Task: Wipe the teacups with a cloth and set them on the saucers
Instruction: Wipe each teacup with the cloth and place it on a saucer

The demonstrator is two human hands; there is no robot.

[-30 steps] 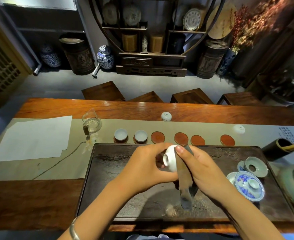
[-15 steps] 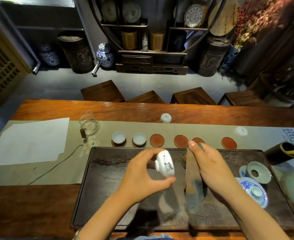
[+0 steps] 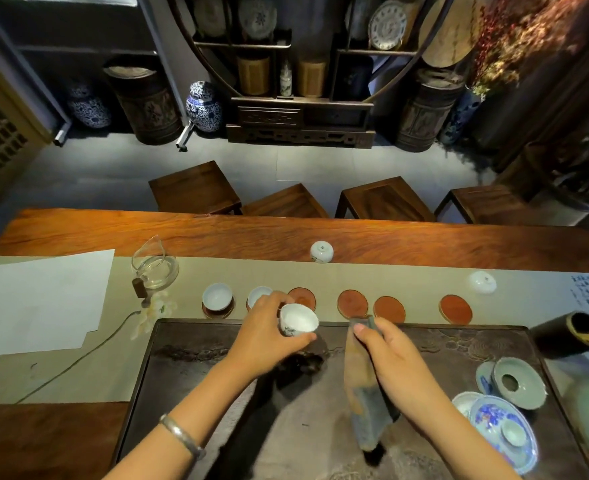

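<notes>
Now, over the dark tea tray (image 3: 196, 382), your right hand (image 3: 395, 363) pinches the hanging cloth (image 3: 364, 403) at three o'clock of your left hand (image 3: 268, 341), which grips an upright white teacup (image 3: 298, 320) just short of the bare saucer (image 3: 303, 297) at twelve.

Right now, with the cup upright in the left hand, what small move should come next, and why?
Probably carry the small white teacup in the left hand forward onto the nearest bare round reddish saucer; two saucers to its left already hold cups, and the right hand holds the folded cloth aside.
</notes>
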